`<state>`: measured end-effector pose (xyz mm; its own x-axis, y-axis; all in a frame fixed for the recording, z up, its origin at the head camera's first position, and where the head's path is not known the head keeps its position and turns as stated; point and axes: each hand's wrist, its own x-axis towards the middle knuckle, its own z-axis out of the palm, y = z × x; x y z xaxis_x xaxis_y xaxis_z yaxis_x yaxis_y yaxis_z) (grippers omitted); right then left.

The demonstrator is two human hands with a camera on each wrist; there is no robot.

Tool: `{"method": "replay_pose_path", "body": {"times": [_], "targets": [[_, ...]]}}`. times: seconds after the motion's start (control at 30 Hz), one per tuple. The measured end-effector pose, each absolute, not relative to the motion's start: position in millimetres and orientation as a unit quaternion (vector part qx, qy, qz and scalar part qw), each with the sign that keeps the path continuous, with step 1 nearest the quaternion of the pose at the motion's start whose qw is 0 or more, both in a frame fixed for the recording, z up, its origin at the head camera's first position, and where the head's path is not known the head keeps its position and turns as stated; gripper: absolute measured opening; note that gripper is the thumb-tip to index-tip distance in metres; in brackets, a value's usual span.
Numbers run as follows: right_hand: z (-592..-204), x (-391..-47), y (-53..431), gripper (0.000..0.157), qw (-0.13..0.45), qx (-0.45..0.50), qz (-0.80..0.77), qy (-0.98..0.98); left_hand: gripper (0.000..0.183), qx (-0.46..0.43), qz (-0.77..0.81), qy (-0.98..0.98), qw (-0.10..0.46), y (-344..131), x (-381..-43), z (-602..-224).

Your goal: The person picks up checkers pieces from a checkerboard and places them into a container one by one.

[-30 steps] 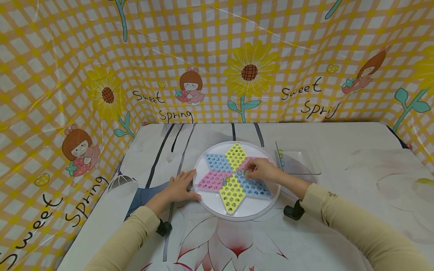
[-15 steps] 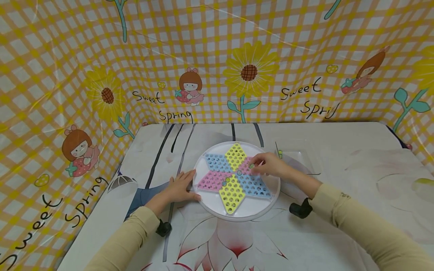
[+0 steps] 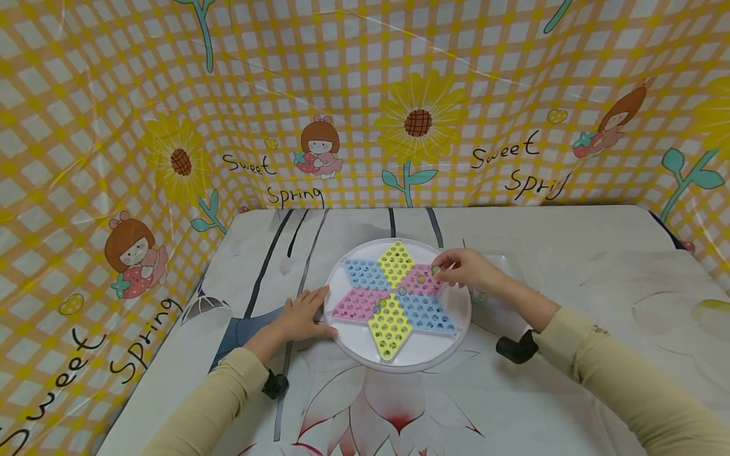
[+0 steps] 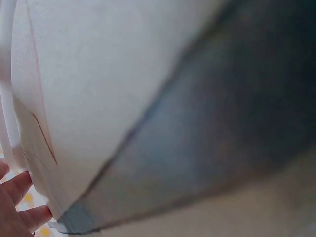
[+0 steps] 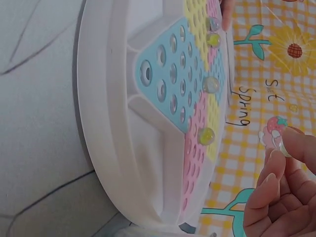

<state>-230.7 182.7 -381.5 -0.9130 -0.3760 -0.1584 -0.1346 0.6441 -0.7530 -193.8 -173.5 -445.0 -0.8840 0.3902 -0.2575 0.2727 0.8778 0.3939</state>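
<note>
In the head view a round white Chinese checkers board (image 3: pixel 350 342) with a pink, yellow and blue star of holes lies on the table. My left hand (image 3: pixel 305 315) rests flat at its left rim, fingers spread. My right hand (image 3: pixel 464 269) hovers over the board's right side and pinches a greenish glass marble (image 5: pixel 284 147) between thumb and finger. Another yellow-green marble (image 5: pixel 207 136) sits on the pink section, apart from the hand. A clear marble (image 5: pixel 211 85) rests near the star's centre, and two more lie farther off on the board.
A clear plastic box (image 3: pixel 506 261) stands right of the board, partly hidden by my right hand and forearm. The table (image 3: pixel 433 405) has a printed flower cover. A checked yellow cloth (image 3: pixel 365 82) hangs behind it and along the left side.
My right hand has moved right and slightly away from the board's centre. It has let go of one marble on the right pink section and now holds another. My left hand stays put.
</note>
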Motion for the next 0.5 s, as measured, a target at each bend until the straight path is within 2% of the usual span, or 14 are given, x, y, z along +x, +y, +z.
{"method": "replay_pose_path", "body": {"times": [0.3, 0.5], "targets": [[-375.8, -231.0, 195.8, 0.030, 0.157, -0.125, -0.399, 0.895, 0.098, 0.173, 0.173, 0.955, 0.169, -173.2, -194.4, -444.7], [-370.8, -229.0, 203.7, 0.031, 0.138, -0.134, -0.411, 0.891, 0.099, 0.172, 0.173, 0.955, 0.170, -173.5, -195.0, -445.6]]}}
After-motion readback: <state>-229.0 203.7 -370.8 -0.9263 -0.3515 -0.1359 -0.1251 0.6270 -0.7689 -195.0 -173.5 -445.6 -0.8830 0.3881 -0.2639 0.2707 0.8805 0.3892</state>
